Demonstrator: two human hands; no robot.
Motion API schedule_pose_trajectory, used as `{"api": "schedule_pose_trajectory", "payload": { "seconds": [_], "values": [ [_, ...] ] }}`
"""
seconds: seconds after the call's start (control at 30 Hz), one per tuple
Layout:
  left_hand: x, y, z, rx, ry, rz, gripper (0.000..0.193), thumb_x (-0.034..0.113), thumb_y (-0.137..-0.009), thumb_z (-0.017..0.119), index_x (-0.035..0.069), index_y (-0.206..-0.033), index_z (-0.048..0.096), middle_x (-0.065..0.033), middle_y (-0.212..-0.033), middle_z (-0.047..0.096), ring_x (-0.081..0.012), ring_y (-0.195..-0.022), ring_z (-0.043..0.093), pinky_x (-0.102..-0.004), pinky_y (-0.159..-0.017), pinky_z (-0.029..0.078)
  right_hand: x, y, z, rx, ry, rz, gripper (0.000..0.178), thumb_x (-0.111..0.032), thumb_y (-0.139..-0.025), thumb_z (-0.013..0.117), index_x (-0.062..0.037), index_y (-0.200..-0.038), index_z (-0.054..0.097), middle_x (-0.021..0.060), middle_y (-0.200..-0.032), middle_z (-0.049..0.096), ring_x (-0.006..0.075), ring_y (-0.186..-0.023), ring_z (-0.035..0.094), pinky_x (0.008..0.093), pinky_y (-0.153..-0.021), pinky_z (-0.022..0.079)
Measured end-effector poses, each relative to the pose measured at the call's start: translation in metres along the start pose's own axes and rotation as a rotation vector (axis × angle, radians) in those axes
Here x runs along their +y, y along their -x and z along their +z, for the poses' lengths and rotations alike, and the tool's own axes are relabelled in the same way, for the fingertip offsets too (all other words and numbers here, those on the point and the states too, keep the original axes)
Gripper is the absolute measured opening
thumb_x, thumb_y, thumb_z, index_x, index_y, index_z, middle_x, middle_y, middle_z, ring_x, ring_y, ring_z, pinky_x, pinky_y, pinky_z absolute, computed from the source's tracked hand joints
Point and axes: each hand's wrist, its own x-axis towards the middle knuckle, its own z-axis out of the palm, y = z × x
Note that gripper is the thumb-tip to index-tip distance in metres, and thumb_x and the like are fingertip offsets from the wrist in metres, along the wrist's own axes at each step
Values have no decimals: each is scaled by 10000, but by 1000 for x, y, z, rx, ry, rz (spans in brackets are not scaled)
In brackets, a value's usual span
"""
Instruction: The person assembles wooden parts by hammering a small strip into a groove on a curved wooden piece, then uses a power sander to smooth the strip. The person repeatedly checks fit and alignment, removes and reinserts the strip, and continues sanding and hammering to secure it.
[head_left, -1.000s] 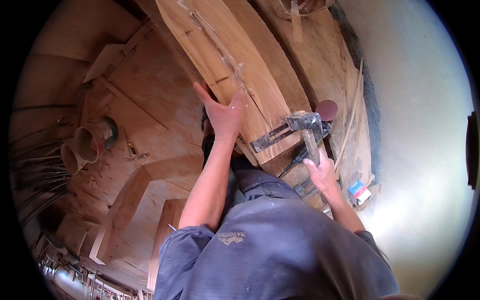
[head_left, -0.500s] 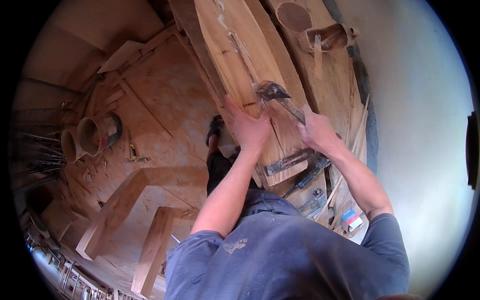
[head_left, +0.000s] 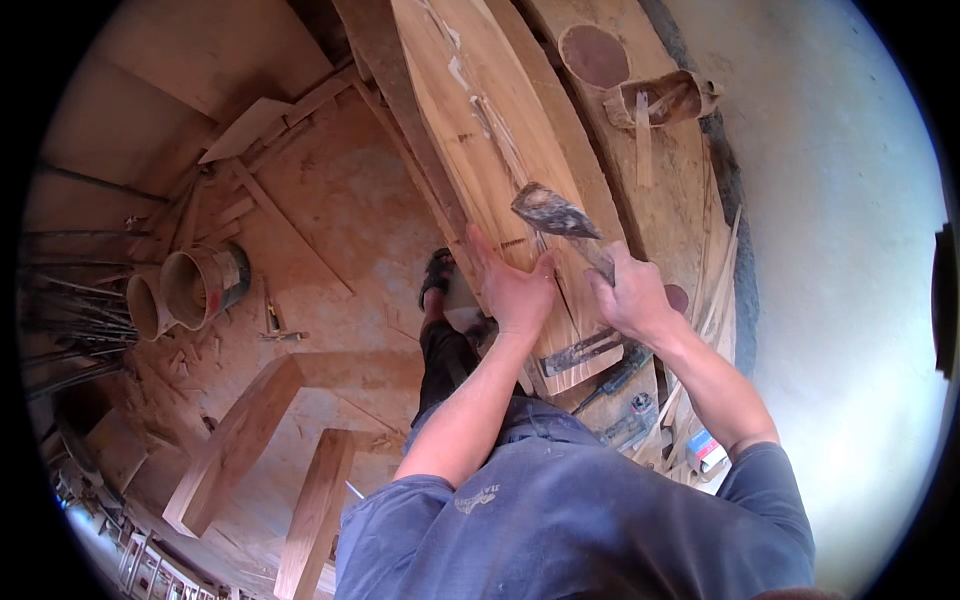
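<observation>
A long pale wooden plank (head_left: 480,110) lies lengthwise before me, with cracks and a white, filler-like streak (head_left: 455,70) along its middle. My left hand (head_left: 517,297) rests on its left part, thumb and fingers spread apart. In my right hand (head_left: 637,297) is a short-handled tool (head_left: 555,213) with a broad, dark head smeared grey. Its head is over the plank, just beyond my left thumb; whether it touches the wood I cannot tell. A dark metal bar (head_left: 580,352) lies across the plank's near end.
Right of the plank, a worn bench board (head_left: 650,205) carries a round brown disc (head_left: 594,55) and a torn container (head_left: 665,100). A power tool (head_left: 620,378) and small box (head_left: 706,450) lie nearer me. Buckets (head_left: 200,285), a hammer (head_left: 285,336) and curved timbers (head_left: 235,440) stand or lie on the left floor.
The tool's head has turned to show its broad face. My view has shifted, so the plank and both hands appear lower. My left hand stays on the plank.
</observation>
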Motion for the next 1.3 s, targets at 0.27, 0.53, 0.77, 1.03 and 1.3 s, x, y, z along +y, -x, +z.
{"api": "schedule_pose_trajectory", "payload": {
  "seconds": [0.27,0.53,0.77,1.03,1.3],
  "values": [
    [1,-2,-1,-22,69,-13,1132,250,-719,869,-59,-1556,173,-295,-1603,240,-441,-1500,225,-484,-1238,197,-20,-43,-13,-14,50,27,344,-206,-924,635,38,-1117,488,294,-787,661,500,-775,654,573,-680,508],
    [4,-5,-10,-67,68,-45,1165,288,-714,878,-46,-1562,152,-285,-1609,220,-439,-1500,218,-495,-1238,189,-47,-90,-28,90,-102,114,392,-247,-926,633,62,-1151,545,316,-858,676,507,-852,662,568,-766,521],
    [7,-6,-11,-118,89,-47,1156,273,-727,862,-52,-1564,134,-288,-1608,215,-434,-1509,188,-481,-1244,172,-41,-91,-27,-57,-22,234,381,-238,-909,624,59,-1143,575,318,-947,686,505,-944,654,533,-819,527],
    [-9,-6,-3,-126,89,-53,1107,234,-788,809,-54,-1575,85,-300,-1614,169,-433,-1516,159,-485,-1248,145,20,24,1,155,-1137,792,176,-129,-905,670,-30,-1020,581,75,-705,622,215,-574,633,366,-501,521],
    [-13,-10,-7,-237,79,6,1077,261,-881,735,-91,-1568,-17,-355,-1622,64,-437,-1531,110,-460,-1258,110,158,-12,24,527,-1913,864,193,-200,-977,594,-130,-797,581,17,-591,527,183,-487,531,339,-441,434]
  ]
}}
